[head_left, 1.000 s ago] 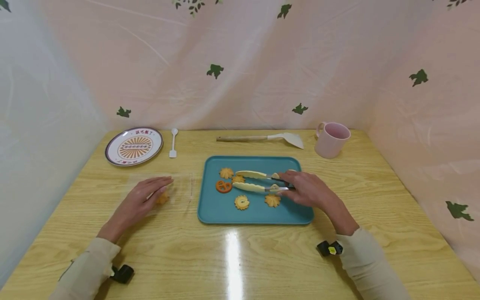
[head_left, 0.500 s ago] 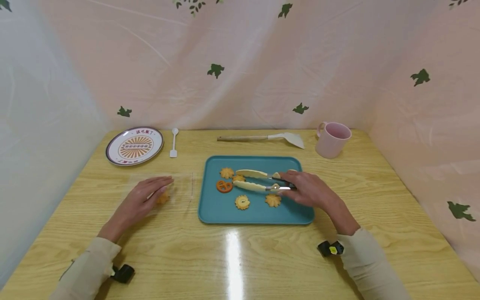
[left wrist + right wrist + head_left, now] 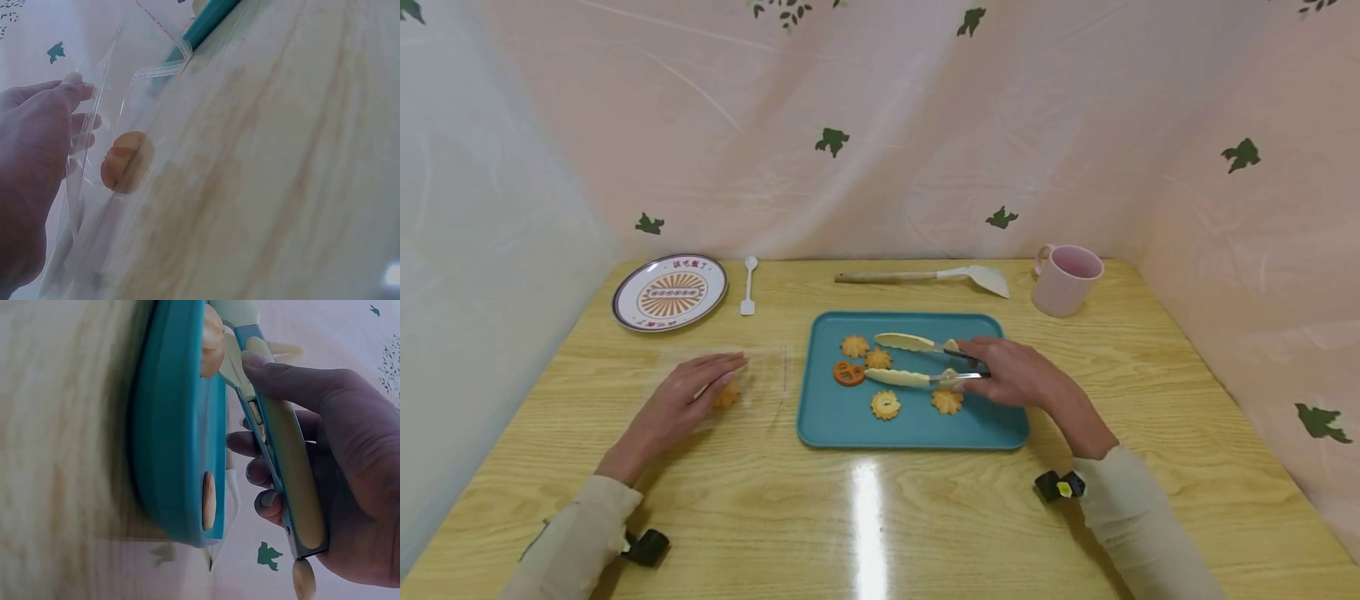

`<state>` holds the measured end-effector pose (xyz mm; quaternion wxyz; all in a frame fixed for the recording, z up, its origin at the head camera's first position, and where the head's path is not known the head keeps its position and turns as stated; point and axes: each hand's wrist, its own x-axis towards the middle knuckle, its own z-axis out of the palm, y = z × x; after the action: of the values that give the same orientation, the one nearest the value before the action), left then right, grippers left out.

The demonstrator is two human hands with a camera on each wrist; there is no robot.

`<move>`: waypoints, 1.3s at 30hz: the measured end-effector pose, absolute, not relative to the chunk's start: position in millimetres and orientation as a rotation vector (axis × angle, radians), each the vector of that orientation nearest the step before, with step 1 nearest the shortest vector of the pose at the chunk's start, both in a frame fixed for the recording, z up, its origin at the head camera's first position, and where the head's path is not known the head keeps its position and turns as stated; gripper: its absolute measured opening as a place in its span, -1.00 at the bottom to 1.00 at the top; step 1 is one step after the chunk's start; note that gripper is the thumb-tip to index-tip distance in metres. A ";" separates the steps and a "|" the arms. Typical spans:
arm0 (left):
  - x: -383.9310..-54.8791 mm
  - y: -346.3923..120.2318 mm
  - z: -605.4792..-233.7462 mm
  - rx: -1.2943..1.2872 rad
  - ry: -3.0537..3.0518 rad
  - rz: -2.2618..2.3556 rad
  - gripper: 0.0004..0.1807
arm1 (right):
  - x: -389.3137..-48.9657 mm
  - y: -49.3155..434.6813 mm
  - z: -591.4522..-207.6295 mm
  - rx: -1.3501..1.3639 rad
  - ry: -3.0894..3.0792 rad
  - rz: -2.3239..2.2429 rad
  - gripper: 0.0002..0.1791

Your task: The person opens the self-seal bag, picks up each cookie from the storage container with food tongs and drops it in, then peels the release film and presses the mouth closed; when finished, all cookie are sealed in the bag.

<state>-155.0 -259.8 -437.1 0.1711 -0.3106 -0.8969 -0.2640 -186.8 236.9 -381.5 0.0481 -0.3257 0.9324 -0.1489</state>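
Note:
My right hand (image 3: 1018,375) grips a pair of tongs (image 3: 901,378) with cream scalloped tips and steel handles. The tips are spread over the teal tray (image 3: 917,433), beside a flower-shaped cookie (image 3: 878,358). A second flower cookie (image 3: 854,346), a pretzel (image 3: 848,373), a round cookie (image 3: 885,405) and another flower cookie (image 3: 947,402) lie around them. A brown oval piece (image 3: 209,501) shows in the right wrist view, near the tray's end. My left hand (image 3: 688,392) holds up the layer of a clear plastic bag (image 3: 159,72); one cookie (image 3: 127,162) lies inside.
Behind the tray lies a wooden-handled spatula (image 3: 925,275), and a pink mug (image 3: 1060,287) stands at the back right. A patterned plate (image 3: 670,293) and a small white spoon (image 3: 748,287) lie at the back left. Fabric walls enclose the table (image 3: 775,517).
The tongs have spread wider, their upper arm moving away from the flower cookie, which now shows more fully. My right hand has shifted slightly away from me. The left hand has stayed put.

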 end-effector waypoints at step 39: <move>-155.9 -260.4 -439.1 -0.915 -2.502 -0.757 -0.61 | -189.1 238.6 -386.1 -1.048 2.849 -0.630 -0.49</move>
<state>-155.9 -260.4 -439.1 0.1852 -0.3246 -0.8878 -0.2687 -189.1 238.6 -386.1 0.0207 -0.3379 0.9188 -0.2031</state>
